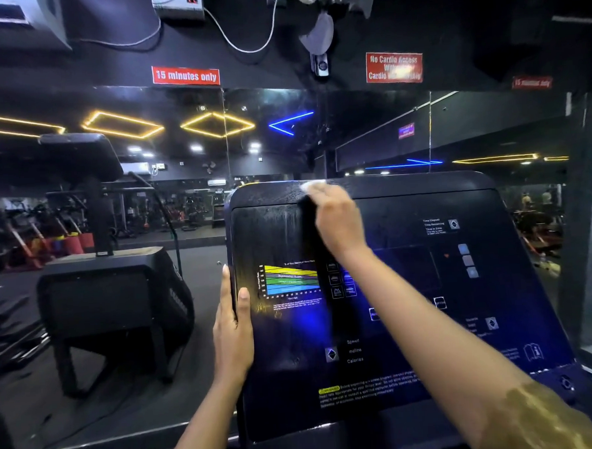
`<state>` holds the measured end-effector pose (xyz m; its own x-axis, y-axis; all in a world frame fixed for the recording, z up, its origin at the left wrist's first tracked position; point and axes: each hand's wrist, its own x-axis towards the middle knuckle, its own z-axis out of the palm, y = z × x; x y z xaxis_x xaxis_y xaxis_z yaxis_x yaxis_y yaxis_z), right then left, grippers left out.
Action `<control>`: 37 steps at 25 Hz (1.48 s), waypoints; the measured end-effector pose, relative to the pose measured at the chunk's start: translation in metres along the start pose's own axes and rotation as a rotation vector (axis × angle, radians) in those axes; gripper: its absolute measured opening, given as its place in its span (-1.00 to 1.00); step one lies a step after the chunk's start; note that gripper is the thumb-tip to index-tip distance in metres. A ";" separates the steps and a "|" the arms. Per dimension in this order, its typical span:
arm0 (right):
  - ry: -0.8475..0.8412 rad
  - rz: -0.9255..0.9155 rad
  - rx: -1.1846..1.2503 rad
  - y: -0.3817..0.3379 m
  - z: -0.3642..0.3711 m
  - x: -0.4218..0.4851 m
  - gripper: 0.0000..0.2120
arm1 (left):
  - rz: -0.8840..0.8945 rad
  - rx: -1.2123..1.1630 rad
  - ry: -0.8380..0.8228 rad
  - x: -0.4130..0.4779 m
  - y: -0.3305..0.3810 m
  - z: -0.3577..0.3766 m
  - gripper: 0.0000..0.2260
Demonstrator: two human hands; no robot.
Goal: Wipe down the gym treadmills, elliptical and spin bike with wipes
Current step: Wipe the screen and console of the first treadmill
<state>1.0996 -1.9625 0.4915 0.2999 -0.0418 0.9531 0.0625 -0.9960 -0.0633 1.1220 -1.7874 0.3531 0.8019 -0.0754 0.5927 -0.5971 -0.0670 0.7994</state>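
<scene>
Right hand (335,218) reaches up and forward to the top rim of the black, glossy treadmill console (423,197), with its fingers curled over a small white wipe (311,185) that it presses against that rim. The wipe shows only as a pale scrap past the fingertips, at about the middle of the upper edge. A dull, streaked patch lies on the panel just below and to the left of the wipe.

Left hand (233,327) clasps the console's left edge about halfway up, thumb laid flat on the front face and the fingers straight along the side, the index finger pointing upward.

Beside the left thumb sits a striped yellow, green and blue heart-rate chart (290,279) printed on the panel, and blue light glares off the surface below it.

A wide wall mirror (183,202) behind the console reflects the gym floor and yellow diamond-shaped light outlines (217,124). Above the mirror hang a red rectangular sign reading "15 minutes only" (185,75) and a second red sign (394,67) with partly glared white lettering. Between the signs a grey wall fan (319,34) is mounted. To the left stands another black machine housing (116,292).
</scene>
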 end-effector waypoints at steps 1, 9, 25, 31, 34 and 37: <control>0.037 0.144 -0.028 0.023 -0.009 0.000 -0.58 | -0.002 0.000 -0.004 0.000 0.000 0.000 -0.44; -0.127 0.187 -0.162 -0.025 0.006 0.005 -0.67 | 0.028 -0.002 0.011 0.004 -0.005 0.001 -0.31; -0.286 -0.588 -0.015 -0.064 -0.014 -0.179 -0.66 | 0.015 -0.174 -0.108 -0.032 -0.012 -0.007 -0.28; -0.464 -0.678 0.095 -0.037 -0.028 -0.256 -0.66 | -0.015 -0.059 -0.037 -0.061 -0.016 -0.004 -0.36; -0.473 -0.687 0.129 -0.022 -0.039 -0.252 -0.67 | 0.022 -0.010 -0.014 -0.066 -0.017 -0.004 -0.38; -0.345 -0.444 0.124 -0.009 -0.043 -0.207 -0.65 | 0.047 0.015 0.005 -0.065 -0.023 -0.002 -0.30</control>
<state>0.9955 -1.9481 0.3074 0.5115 0.4269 0.7457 0.3584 -0.8948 0.2664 1.0842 -1.7785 0.2964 0.7730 -0.0733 0.6302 -0.6344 -0.0780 0.7691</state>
